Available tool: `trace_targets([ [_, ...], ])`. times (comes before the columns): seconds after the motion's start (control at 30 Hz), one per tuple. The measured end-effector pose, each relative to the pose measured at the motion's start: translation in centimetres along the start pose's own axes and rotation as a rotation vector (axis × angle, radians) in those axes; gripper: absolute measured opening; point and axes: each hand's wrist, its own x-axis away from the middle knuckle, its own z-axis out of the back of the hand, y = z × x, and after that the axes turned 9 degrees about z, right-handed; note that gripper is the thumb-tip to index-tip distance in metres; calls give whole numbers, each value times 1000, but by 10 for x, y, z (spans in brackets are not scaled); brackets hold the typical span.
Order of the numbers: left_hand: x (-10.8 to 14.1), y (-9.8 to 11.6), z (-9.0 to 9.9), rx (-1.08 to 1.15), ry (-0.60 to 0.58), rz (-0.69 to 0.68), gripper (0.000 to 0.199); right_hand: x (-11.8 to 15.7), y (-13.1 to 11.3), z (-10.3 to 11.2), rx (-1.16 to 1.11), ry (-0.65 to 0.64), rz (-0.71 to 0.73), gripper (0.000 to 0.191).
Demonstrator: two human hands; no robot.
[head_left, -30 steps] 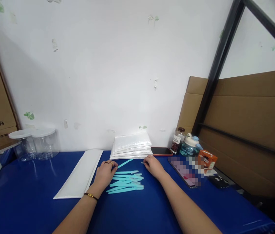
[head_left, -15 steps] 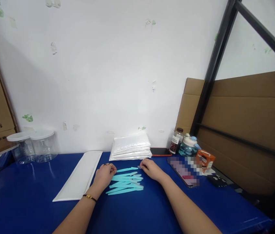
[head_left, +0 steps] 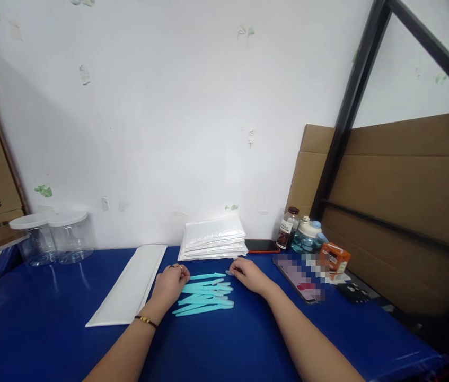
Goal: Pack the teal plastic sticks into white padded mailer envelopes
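At the left of the blue surface (head_left: 224,347), two lidded clear jars (head_left: 72,241) stand well apart from the hands. Next comes a long white padded mailer (head_left: 129,286), slanting away from the person, its near right edge close to the left wrist.

The left hand (head_left: 169,285) is closed in a pinch on the left end of a turquoise eyebrow razor (head_left: 207,276). The razor's long axis runs across the person's front, almost level, its head pointing right; whether it touches the surface, I cannot tell. Just nearer the person lies a loose group of similar razors (head_left: 208,291), heads rightward; beyond is a mailer stack (head_left: 214,239).

Just right of the razor's head, the right hand (head_left: 249,275) pinches a small translucent piece (head_left: 228,272), perhaps a blade cap, roughly in line with the head, a narrow gap apparently between. Bare surface lies below the group, between the forearms; a dark-screened phone (head_left: 263,246) and a second phone (head_left: 299,281) bound the right side.
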Motion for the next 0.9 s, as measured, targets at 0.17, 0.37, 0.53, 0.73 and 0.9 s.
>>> trace_targets([
  [0.17,-2,-1,-2,-5,11,-15,11,-3,-10,-5,-15,-21,52,17],
  [0.37,4,3,5,0,-57,-59,19,-7,-21,-14,-36,-47,90,21],
  [0.53,23,17,14,15,-201,-234,76,-3,-12,-2,-81,79,39,22],
  [0.73,46,56,6,-236,-207,-223,34,0,-1,11,-129,277,-61,24],
  [0.9,53,73,-3,-362,-238,-167,31,0,0,6,-313,265,-166,33],
])
